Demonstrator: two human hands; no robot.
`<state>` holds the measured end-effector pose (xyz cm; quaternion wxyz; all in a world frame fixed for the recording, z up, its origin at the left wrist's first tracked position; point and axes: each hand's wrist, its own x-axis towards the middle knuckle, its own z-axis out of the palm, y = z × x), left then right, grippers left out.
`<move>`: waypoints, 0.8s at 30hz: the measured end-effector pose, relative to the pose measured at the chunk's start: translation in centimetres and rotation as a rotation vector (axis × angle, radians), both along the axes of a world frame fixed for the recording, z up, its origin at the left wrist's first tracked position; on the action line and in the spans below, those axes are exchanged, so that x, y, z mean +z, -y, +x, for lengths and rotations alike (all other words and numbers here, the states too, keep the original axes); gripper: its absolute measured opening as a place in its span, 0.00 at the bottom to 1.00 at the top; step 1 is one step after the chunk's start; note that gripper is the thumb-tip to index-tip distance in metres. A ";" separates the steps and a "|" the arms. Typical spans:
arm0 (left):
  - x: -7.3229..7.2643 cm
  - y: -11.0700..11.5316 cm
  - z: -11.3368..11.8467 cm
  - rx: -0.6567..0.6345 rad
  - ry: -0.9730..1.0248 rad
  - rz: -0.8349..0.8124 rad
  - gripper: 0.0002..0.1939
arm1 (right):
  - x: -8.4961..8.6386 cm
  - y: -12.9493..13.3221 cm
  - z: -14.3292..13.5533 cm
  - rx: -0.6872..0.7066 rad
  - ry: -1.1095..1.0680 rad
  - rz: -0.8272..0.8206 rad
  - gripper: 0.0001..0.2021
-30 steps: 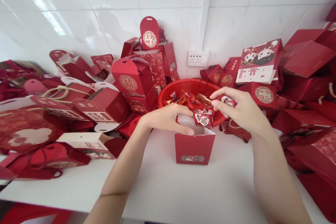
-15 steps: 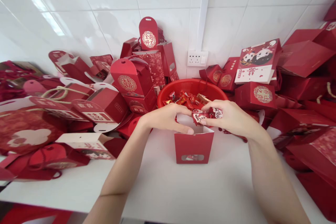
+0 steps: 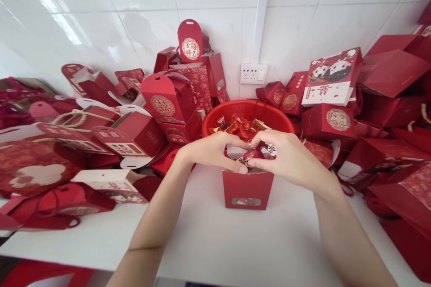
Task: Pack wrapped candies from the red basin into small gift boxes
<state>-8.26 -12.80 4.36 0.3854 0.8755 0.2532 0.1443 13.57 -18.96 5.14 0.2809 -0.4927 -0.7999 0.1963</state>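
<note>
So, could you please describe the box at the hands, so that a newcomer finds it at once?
On the white table, below the socket, find the basket. In front of it stands a red box, the left hand and right hand at its top. Unlike the boxes piled either side, it stands apart, with a rounded window low on its front.

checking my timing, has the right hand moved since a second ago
Yes: against the wall socket, the right hand has moved left and lower, to the opening of the red box.
</note>
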 end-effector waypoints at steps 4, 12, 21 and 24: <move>-0.1 0.0 -0.1 -0.018 0.027 -0.003 0.22 | 0.1 0.0 0.4 -0.058 -0.126 0.110 0.07; 0.0 0.0 0.0 0.009 0.002 -0.004 0.19 | -0.3 -0.4 0.2 0.060 0.009 0.046 0.06; 0.0 0.1 0.2 -0.014 0.008 0.006 0.21 | -0.2 0.0 0.0 0.003 0.185 -0.045 0.06; 0.0 0.2 0.3 -0.015 0.005 0.006 0.21 | -0.6 0.0 -0.1 -0.022 0.248 0.050 0.07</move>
